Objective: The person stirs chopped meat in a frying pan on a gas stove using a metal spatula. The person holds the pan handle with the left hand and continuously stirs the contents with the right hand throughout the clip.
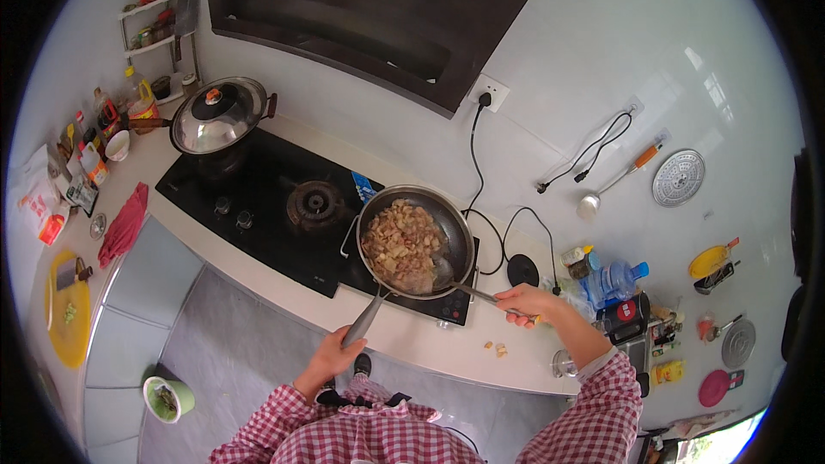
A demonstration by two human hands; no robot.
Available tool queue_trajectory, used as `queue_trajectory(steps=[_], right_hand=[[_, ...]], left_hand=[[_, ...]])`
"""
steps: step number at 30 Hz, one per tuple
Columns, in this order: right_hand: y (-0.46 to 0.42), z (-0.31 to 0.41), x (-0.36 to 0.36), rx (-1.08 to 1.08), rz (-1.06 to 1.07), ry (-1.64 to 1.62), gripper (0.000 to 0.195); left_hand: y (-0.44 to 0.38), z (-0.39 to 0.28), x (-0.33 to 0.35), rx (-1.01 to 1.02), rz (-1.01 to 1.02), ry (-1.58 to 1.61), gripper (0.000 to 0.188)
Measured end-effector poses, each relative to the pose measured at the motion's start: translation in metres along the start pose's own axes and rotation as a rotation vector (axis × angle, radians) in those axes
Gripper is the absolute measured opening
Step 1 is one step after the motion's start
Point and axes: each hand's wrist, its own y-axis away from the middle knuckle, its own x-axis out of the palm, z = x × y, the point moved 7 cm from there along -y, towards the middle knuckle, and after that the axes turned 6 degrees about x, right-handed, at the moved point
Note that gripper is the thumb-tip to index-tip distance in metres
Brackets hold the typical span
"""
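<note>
My left hand (334,349) is closed round the grey handle of a deep frying pan (456,232). Sliced, browned food (401,241), perhaps meat, fills the left and middle of the pan. In my right hand (530,305) is the handle of a metal cooking spoon or ladle (443,270), whose head rests in the pan at the food's right edge. Beneath the pan is a black electric cooktop (457,306), mostly hidden by it. To its left, a black gas hob (271,187) shows one bare burner (316,203).
A lidded wok (219,117) stands on the far-left burner. Bottles (106,113) and a red cloth (126,224) line the left counter, near a yellow cutting board (67,316) with a cleaver (69,274). Garlic cloves (497,349) lie right of the pan. The range hood (348,19) hangs above.
</note>
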Motion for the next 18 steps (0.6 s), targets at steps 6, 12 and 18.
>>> queue_trajectory(steps=[6,12,18], right_hand=[[-0.035,-0.013,0.063,-0.032,0.273,-0.348,0.037],[-0.118,-0.002,0.137,-0.232,0.436,-0.867,0.043],[-0.101,0.000,0.147,-0.370,0.347,-0.951,0.043]], left_hand=[[-0.002,0.009,0.004,0.063,-0.034,0.071,0.042],[0.000,0.000,0.001,-0.002,-0.006,0.052,0.039],[0.002,-0.007,-0.003,0.042,-0.018,0.023,0.040]])
